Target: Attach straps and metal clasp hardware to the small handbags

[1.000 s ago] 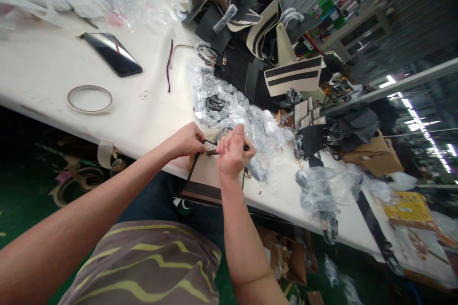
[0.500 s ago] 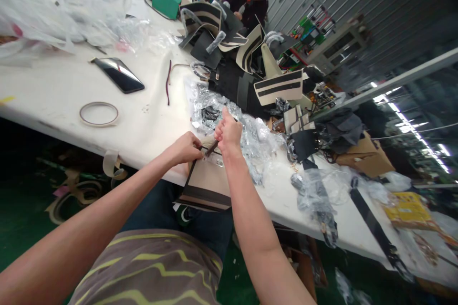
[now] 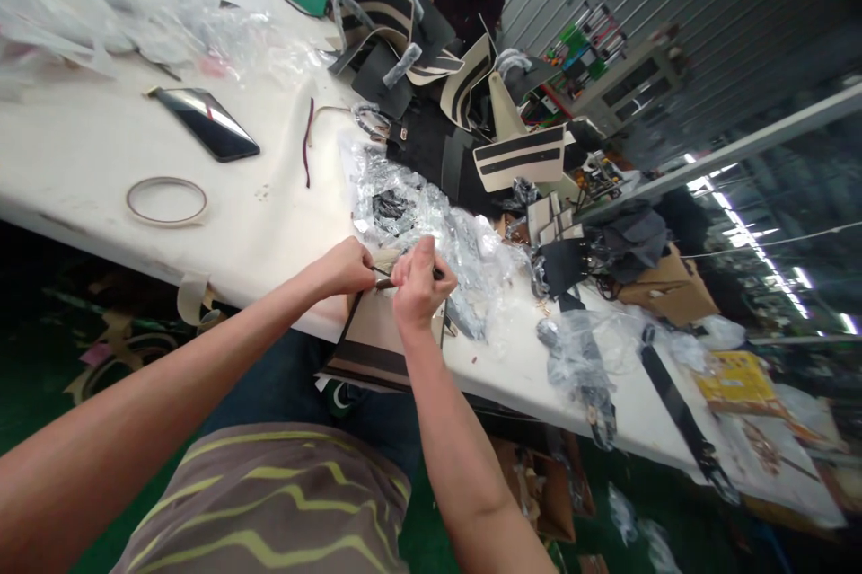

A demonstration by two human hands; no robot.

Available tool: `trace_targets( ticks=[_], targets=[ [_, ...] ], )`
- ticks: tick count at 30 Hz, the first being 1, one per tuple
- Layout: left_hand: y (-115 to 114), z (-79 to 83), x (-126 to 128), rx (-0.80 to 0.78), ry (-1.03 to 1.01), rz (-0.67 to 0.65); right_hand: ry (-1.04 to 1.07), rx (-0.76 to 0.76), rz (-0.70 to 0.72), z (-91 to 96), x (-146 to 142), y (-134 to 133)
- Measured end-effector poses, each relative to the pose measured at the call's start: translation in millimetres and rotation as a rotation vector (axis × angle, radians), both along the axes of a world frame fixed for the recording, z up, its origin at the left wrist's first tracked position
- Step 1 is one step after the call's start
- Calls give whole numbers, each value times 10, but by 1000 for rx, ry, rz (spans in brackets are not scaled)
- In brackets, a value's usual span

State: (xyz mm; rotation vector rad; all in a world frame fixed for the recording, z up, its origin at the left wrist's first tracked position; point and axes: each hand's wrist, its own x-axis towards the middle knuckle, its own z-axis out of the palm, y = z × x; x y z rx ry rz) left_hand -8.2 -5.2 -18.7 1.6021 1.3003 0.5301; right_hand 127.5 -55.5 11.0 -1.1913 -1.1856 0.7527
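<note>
Since half a second ago: slim dark tool (image 3: 385,284) swung nearly level; right hand (image 3: 417,288), fisted round it, lower. Beneath, flat beige dark-banded panel (image 3: 377,320) at near edge of white table (image 3: 249,242). Left hand (image 3: 347,269) bunched at panel's top corner; hold can't be told. Crumpled clear plastic (image 3: 471,264) beyond.

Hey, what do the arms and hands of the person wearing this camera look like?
The left hand and right hand are ungloved, and the forearms are bare, with no sleeve, watch or bracelet showing. The shirt is grey-brown with wavy yellow-green stripes.
</note>
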Motion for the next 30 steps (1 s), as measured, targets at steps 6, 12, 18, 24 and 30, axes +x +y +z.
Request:
trace_targets(
  ticks=[6, 12, 18, 24, 30],
  targets=[
    [-11, -50, -17, 2, -21, -5, 94, 17, -60, 69, -20, 117],
    [17, -178, -40, 43, -99, -31, -25, 24, -79, -34, -81, -8],
    [18, -148, -52, 29, -97, -49, 106, -50, -66, -89, -66, 144],
    [-84, -53, -54, 25, -135, 58, 177, -387, -75, 251, 1256, 435],
    [-56, -52, -37, -36, -149, 23, -342, -586, -400, 232, 2451, 418]
  ],
)
